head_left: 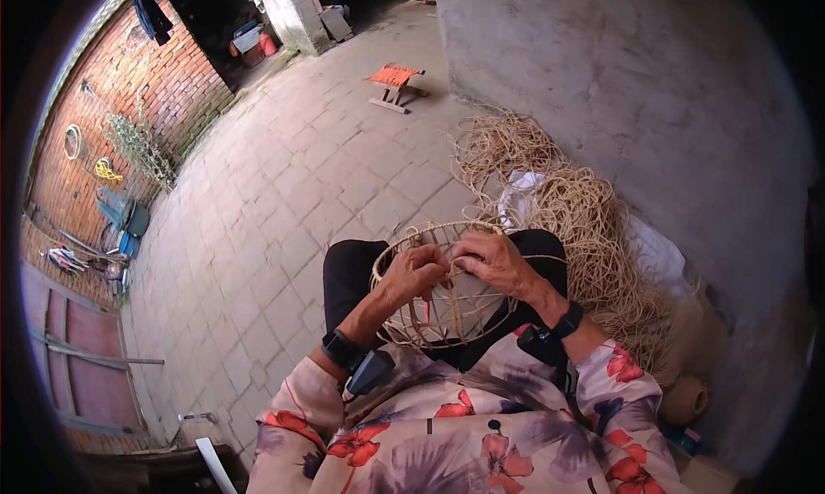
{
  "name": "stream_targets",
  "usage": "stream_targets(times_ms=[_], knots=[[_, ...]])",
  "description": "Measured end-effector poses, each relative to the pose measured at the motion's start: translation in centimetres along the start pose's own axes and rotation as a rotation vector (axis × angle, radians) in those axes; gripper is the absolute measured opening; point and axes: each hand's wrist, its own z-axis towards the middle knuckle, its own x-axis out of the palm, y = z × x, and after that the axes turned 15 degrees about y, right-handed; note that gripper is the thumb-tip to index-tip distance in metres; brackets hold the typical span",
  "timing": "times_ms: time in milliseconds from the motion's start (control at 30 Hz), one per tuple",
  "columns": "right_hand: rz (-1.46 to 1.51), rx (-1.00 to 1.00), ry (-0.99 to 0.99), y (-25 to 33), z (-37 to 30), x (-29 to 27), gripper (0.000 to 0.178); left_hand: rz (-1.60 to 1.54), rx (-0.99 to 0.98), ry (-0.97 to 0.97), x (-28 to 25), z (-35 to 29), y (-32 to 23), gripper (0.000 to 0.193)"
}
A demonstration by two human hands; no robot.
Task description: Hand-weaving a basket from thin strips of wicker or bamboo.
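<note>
Left hand [419, 270] and right hand [488, 260] are bunching fingers over the openwork basket [455, 313], can't tell what they're gripping, rim [468, 226] looking mostly bound, gappy sides seemingly awaiting filling.

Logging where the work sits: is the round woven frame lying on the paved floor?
No, the frame is over the person's lap, with left hand and right hand on it.
</note>
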Motion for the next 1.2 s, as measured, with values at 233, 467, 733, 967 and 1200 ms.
stream_targets(times_ms=[233, 467, 733, 967, 1200], knots=[[0.004, -0.041, -0.14, 0.2, 0.1, 0.5, 0.008, 0.076, -0.031, -0.021, 0.2, 0.2, -0.2, 0.015], [-0.032, -0.037, -0.123, 0.3, 0.6, 0.8, 0.009, 0.046, 0.012, 0.026, -0.4, 0.0, -0.1, 0.013], [-0.045, 0.002, -0.124, -0.2, 0.7, 1.0, 0.009, 0.056, -0.023, 0.036, -0.4, -0.2, -0.8, 0.017], [-0.023, 0.017, -0.064, -0.3, 1.0, 0.4, 0.016, 0.156, -0.058, 0.019, 0.1, -0.3, -1.0, 0.019], [0.178, 0.177, 0.389, -0.9, 2.2, -2.5, 0.028, 0.066, -0.042, 0.032, 0.2, 0.2, -0.4, 0.019]])
